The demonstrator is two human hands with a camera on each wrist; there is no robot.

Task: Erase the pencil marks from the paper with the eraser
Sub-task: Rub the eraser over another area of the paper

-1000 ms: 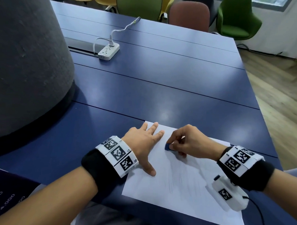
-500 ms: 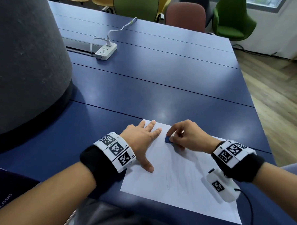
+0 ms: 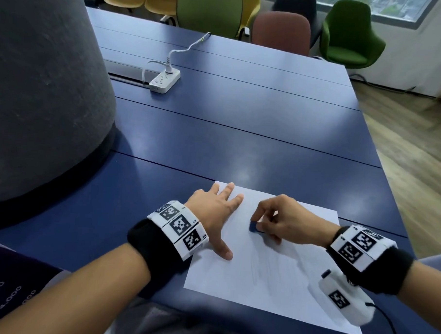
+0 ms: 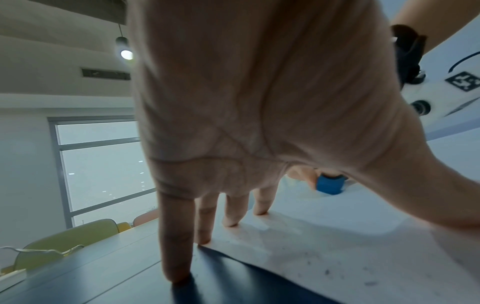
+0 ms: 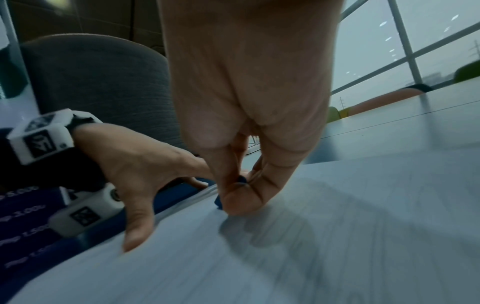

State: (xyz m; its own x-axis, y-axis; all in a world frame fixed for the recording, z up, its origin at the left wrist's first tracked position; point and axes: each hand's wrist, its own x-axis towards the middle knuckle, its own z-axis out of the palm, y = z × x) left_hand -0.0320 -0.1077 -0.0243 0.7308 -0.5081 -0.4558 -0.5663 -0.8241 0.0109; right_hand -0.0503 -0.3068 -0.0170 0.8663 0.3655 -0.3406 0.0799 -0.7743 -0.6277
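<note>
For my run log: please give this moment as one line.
left hand: flat, holding paper | right hand: fingers pinch eraser on paper | faint marks remain

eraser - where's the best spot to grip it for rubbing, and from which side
Pinch the blue eraser by its upper sides, coming from above as the right hand does. It is a short block standing on the paper, so its bottom face stays free to rub.

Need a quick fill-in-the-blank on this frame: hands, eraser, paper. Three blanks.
1. The right hand pinches a ____ eraser against the paper.
2. The left hand lies with fingers spread, pressing on the paper's ____ edge.
3. A white power strip lies on the ____ table.

Missing words: blue; left; blue
</note>
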